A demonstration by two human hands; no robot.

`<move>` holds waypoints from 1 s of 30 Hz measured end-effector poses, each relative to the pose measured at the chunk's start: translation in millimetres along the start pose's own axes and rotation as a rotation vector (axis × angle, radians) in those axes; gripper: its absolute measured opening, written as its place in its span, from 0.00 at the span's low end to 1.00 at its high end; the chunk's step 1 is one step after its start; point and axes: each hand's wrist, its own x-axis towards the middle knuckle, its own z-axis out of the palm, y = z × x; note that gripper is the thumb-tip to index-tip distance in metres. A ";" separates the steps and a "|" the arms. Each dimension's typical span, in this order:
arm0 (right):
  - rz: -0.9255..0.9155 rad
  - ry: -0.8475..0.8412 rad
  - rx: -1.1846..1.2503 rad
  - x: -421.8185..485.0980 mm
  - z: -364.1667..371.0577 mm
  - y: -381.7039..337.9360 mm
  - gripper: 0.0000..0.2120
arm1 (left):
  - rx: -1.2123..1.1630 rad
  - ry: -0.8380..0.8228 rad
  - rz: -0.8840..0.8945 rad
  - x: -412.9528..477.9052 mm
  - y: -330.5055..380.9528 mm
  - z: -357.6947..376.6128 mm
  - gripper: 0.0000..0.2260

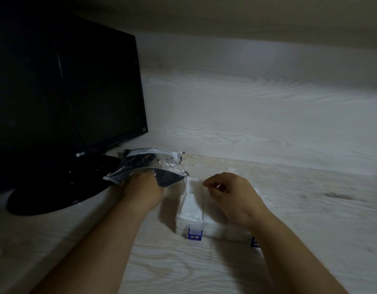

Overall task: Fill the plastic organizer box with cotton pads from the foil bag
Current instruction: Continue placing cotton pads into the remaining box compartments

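- Two bare forearms reach in from the bottom edge, one on each side, over one pale wood-grain desk.
- One clear plastic box stands on the desk between the hands, its front wall towards the camera.
- Two blue latches hang on that front wall: one latch left of centre, and a second latch partly hidden behind the right wrist.
- White pads fill one narrow compartment at the left end of the box. They blur into one mass, so I cannot count them.
- One right hand hovers over the middle of the box, fingers loosely curled and thumb close to the forefinger. Blur hides whether anything is pinched there, so I cannot tell.
- One left hand is clamped on the near lip of one bag, its fingertips hidden inside the mouth.
- That bag lies just left of the box's far corner, its far end towards the monitor's foot.
- One black monitor, switched off, stands at the left on one round stand.
- One wood-grain wall rises behind the desk.
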 end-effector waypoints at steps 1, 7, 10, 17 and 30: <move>0.000 0.000 0.000 0.2 0.1 -0.1 0.12 | -0.010 0.008 -0.007 0.8 0.5 -0.4 0.17; 0.001 0.001 -0.004 -0.9 0.3 -0.5 0.11 | -0.039 0.030 -0.032 3.6 2.0 1.4 0.19; 0.003 -0.006 -0.011 -1.3 0.1 -0.7 0.11 | 0.013 -0.004 -0.049 7.2 0.3 5.4 0.20; 0.012 0.001 -0.007 -0.7 1.3 0.2 0.11 | 0.038 0.018 -0.102 21.0 -10.5 13.4 0.22; 0.013 -0.009 -0.004 -2.0 -0.7 -0.8 0.11 | 0.097 0.060 -0.076 -3.3 12.6 -15.5 0.13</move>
